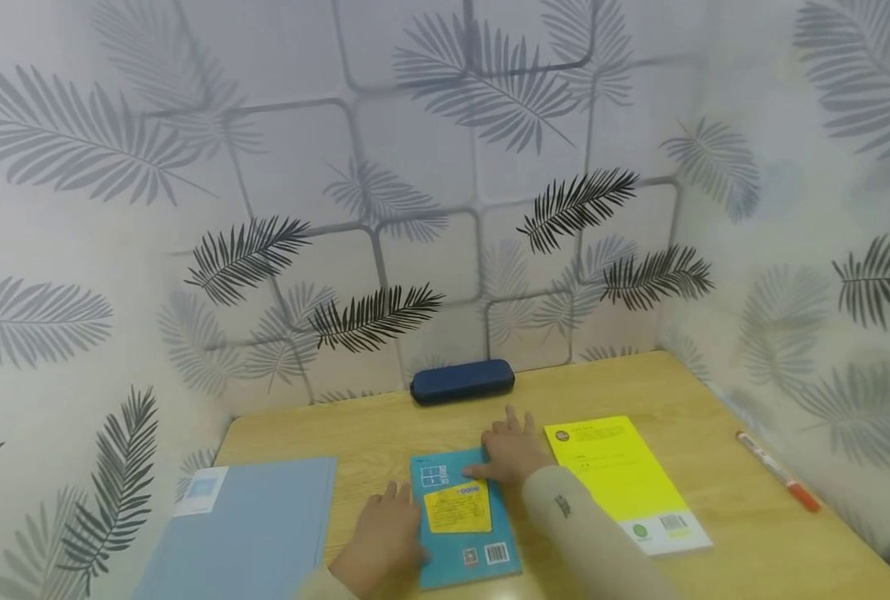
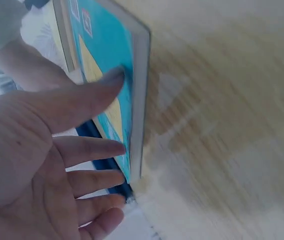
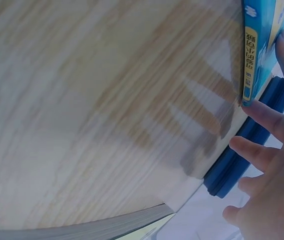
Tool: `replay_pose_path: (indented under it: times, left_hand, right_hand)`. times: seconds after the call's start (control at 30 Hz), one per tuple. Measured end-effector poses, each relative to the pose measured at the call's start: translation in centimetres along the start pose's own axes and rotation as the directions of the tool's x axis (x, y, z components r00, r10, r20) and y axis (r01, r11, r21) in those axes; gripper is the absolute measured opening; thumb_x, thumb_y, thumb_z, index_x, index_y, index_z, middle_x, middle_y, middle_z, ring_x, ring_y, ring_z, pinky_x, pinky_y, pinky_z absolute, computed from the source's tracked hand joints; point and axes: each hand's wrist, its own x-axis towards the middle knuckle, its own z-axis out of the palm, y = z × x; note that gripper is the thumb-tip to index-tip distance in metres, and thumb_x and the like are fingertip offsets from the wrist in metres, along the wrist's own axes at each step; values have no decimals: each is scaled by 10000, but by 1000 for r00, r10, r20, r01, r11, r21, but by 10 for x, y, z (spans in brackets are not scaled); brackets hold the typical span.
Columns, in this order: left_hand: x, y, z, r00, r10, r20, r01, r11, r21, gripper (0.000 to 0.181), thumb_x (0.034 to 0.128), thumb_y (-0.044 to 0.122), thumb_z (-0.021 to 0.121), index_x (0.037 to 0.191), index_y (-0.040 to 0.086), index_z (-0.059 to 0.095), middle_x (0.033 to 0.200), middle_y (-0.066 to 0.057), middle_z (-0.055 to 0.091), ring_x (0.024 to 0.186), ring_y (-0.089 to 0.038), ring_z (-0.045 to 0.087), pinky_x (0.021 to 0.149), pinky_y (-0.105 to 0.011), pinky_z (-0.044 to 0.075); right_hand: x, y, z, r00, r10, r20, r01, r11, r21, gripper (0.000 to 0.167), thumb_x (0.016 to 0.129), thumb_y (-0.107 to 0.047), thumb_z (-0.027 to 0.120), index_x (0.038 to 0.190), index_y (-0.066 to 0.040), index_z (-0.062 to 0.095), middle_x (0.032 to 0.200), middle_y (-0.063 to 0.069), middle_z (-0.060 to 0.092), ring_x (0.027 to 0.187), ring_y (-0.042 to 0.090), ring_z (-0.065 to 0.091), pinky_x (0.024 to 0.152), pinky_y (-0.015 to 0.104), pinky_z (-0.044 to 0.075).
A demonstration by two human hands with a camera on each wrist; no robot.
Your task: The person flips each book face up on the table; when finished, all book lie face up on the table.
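Note:
A teal book with a yellow panel and a barcode on its cover lies flat on the table. At its left edge is my left hand, fingers straight. In the left wrist view the thumb of that hand lies across the cover and the fingertips reach the book's edge. My right hand is at the top right corner, its thumb on the cover. The right wrist view shows the right index finger touching the spine's end, with the other fingers spread loosely.
To the right lies a yellow book, with a red-capped marker beyond it. A light blue folder sits at the left. Against the patterned wall, a dark blue case stands at the back of the wooden table.

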Motion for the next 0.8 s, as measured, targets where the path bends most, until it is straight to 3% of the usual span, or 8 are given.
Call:
replay_pose_path:
  times: [0.1,0.2,0.37,0.5,0.6,0.73,0.8]
  left_hand:
    - [-7,6,-1,1000,-21,11,20,999,42,450,794,454,850,966,53,740,1003,-70,691,1048,-303,616,1052,-548,430]
    - [-13,9,-1,1000,-2,4,2,997,83,348,835,434,823,749,123,693,752,11,598,814,-223,563,949,-491,473]
    - [-22,9,2,998,50,-29,-47,994,97,299,885,379,787,737,135,696,710,26,574,727,-165,504,853,-420,478]
    - [-26,8,3,996,87,-25,-86,996,38,263,877,339,787,725,144,699,684,51,545,692,-151,470,808,-389,458]
    - [-27,8,3,997,69,38,-69,997,-18,258,827,370,824,744,153,711,689,61,538,694,-154,470,829,-396,453]
    - [-27,10,5,994,42,105,-40,999,-16,319,770,425,853,779,133,724,720,34,563,714,-156,490,905,-423,466]
    - [-27,12,4,993,45,111,-46,999,0,344,766,442,854,787,122,731,727,26,565,716,-151,488,907,-418,469]
  right_hand:
    - [1,-1,2,1000,-2,5,2,1000,-5,783,827,-783,631,1269,-140,696,1438,140,578,1517,448,191,1184,678,129]
    - [0,-3,2,1000,-3,11,2,1000,5,792,825,-774,644,1276,-124,691,1421,138,590,1517,450,190,1187,675,119]
    - [1,-6,1,1000,-20,-6,20,1000,12,810,830,-758,655,1278,-84,678,1397,165,597,1509,465,202,1178,693,110]
    - [3,-6,2,1000,-14,-27,14,1000,1,850,813,-766,662,1295,-67,663,1386,170,599,1505,456,222,1175,694,132]
    - [4,-6,2,1000,-8,-26,8,1000,-3,879,799,-779,663,1309,-63,656,1383,172,598,1506,449,226,1174,697,125]
    - [5,-5,2,1000,-10,-29,10,1000,-1,893,790,-782,670,1312,-58,654,1382,180,593,1500,446,244,1171,704,120]
    - [5,-5,1,999,-8,-34,8,1000,2,895,785,-781,676,1308,-56,655,1382,185,592,1488,444,272,1171,705,117]
